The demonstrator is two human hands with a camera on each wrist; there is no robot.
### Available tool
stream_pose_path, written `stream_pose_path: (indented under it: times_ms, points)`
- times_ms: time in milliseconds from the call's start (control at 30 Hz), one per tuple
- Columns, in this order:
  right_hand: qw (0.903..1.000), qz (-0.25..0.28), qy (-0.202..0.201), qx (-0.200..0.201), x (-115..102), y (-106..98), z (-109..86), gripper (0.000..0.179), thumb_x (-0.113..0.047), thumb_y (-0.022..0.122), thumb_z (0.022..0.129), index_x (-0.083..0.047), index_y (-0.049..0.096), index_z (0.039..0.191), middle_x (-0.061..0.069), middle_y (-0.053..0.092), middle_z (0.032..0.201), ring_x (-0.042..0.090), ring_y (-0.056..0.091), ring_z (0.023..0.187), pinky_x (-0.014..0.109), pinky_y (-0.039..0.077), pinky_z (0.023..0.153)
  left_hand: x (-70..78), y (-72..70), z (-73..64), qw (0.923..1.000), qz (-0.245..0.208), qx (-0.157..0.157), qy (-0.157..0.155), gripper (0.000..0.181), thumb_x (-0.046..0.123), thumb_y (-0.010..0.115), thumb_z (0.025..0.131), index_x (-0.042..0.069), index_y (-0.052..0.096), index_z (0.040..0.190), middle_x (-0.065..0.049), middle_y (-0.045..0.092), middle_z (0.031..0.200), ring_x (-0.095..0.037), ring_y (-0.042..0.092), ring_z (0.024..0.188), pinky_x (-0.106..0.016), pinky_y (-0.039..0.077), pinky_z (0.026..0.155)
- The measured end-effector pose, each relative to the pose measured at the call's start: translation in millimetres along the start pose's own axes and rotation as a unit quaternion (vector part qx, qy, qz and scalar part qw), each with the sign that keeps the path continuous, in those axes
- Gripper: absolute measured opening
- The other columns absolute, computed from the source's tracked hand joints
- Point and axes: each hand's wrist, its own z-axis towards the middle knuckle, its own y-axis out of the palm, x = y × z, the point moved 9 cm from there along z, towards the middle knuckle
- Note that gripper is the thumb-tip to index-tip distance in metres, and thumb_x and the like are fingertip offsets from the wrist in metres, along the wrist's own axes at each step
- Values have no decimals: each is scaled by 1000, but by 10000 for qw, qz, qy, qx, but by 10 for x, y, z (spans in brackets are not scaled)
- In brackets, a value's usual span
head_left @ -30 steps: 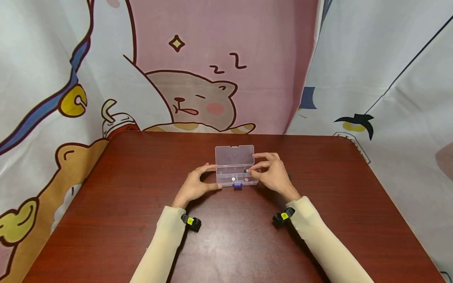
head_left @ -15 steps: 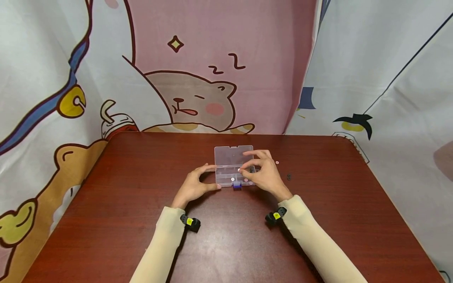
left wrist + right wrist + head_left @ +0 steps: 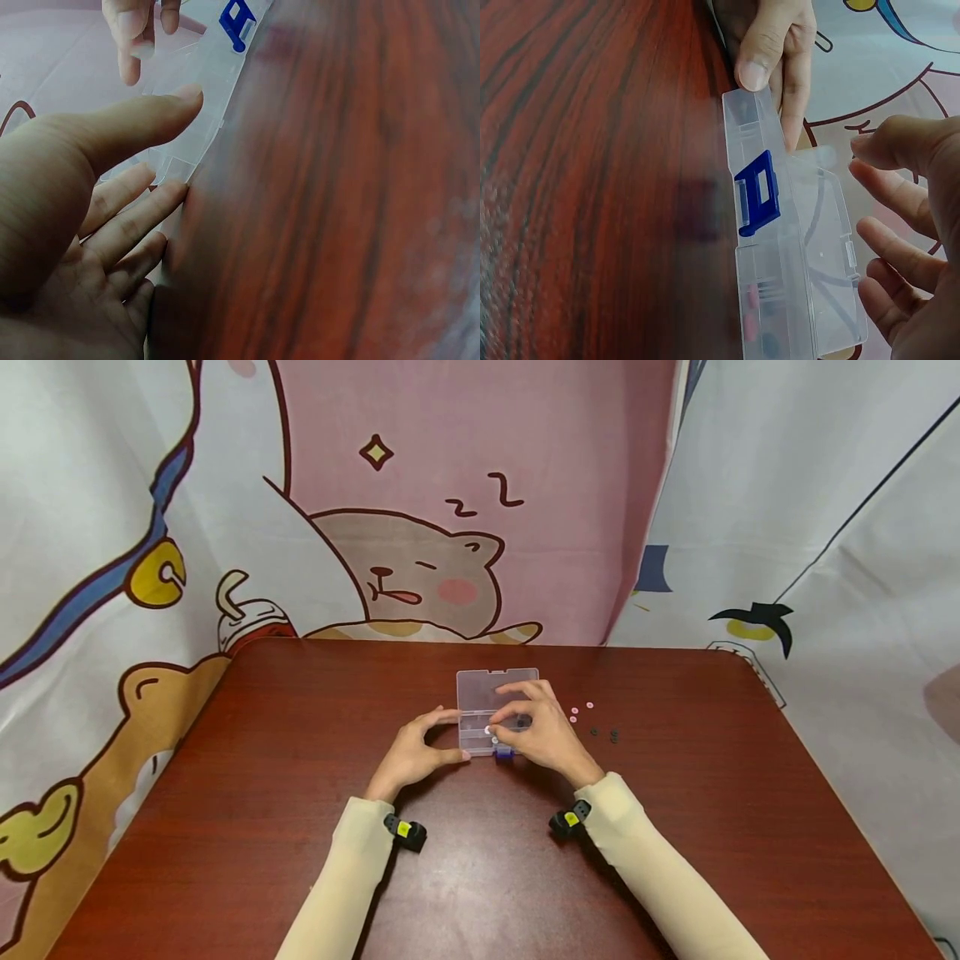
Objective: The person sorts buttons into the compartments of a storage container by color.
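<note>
A clear plastic compartment box (image 3: 474, 742) stands with its lid (image 3: 480, 690) raised at the back and a blue latch (image 3: 759, 193) at the front. My left hand (image 3: 408, 753) holds the box's left end, thumb at the front corner and fingers along the side. Over the left part of the box, my right hand (image 3: 546, 737) pinches a small white button-like piece (image 3: 488, 730) between thumb and index finger; its other fingers are spread. Another white piece (image 3: 495, 740) lies in a front compartment. Pink pieces (image 3: 751, 309) show through the box's right end. My right hand hides part of the compartments.
Right of the box, several small round pieces lie on the brown table (image 3: 480, 877): pink ones (image 3: 574, 711) and dark ones (image 3: 614, 735). A patterned cloth (image 3: 570, 510) hangs behind the table's far edge.
My right hand has moved left over the box with the white piece, uncovering the pink and dark pieces on the table. The left hand keeps its place at the box.
</note>
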Motion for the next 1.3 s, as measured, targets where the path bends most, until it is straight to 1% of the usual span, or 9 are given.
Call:
stream_pose_path:
  times_ms: [167,333,467,600,833,900,1067,1200,1300]
  points:
    - [9998,107,-123,-81,-26,-16,-5,12,-25,82,88,-17,82,97,5,64,135,25,48,125,49,44,99,10,-3,-1,10000,-11,3,12,66,29,92,76,29,66,136,-10,44,161,-28,37,153,-53,30,124]
    - [9995,110,-196,-208,-13,-44,-23,22,-26,83,87,-15,79,105,8,65,134,24,50,123,52,44,99,11,-7,-1,10000,-59,20,40,66,30,92,76,28,66,136,-11,45,160,-29,37,153,-55,31,123]
    - [9995,-19,-171,-267,26,-76,-30,33,-27,84,86,-15,76,116,5,64,134,23,51,121,50,45,97,9,-15,-1,9999,-86,51,58,66,28,93,75,27,66,135,-11,47,159,-28,37,153,-53,30,124]
    - [9997,-99,-88,-225,81,-134,-45,43,-27,86,84,-16,73,123,-1,63,132,21,52,119,48,47,95,-3,-13,2,9999,-73,55,52,66,27,93,75,27,67,135,-9,48,159,-25,37,153,-51,29,125]
    - [9996,-134,-51,-224,161,-263,-84,47,-27,84,85,-14,70,128,3,63,131,31,56,117,51,54,93,-8,-4,6,9999,-74,30,67,66,26,92,75,26,66,136,-9,47,159,-25,36,154,-51,28,125]
    - [9996,-165,-23,-212,190,-311,-96,49,-27,85,85,-13,69,129,4,63,130,31,58,115,49,55,92,-5,-1,4,10000,-67,22,60,67,27,92,75,26,66,136,-10,47,160,-25,36,154,-50,28,125]
    - [9994,-220,203,-181,302,-431,-134,55,-27,86,83,-14,66,132,8,64,127,27,60,109,45,55,90,2,2,1,10000,-66,11,39,67,26,92,75,26,66,136,-10,46,160,-26,36,153,-50,29,125]
    - [9991,-239,333,-106,397,-523,-157,57,-25,86,82,-13,65,133,12,64,123,30,62,105,47,56,85,-1,2,3,10000,-59,5,30,67,26,92,75,26,66,136,-10,45,161,-26,36,154,-50,28,126]
    - [9990,-294,346,-39,452,-590,-169,59,-24,87,81,-12,64,134,14,65,118,33,63,99,47,57,80,2,0,2,10000,-50,9,27,67,27,92,75,26,66,136,-10,44,161,-26,35,154,-50,28,126]
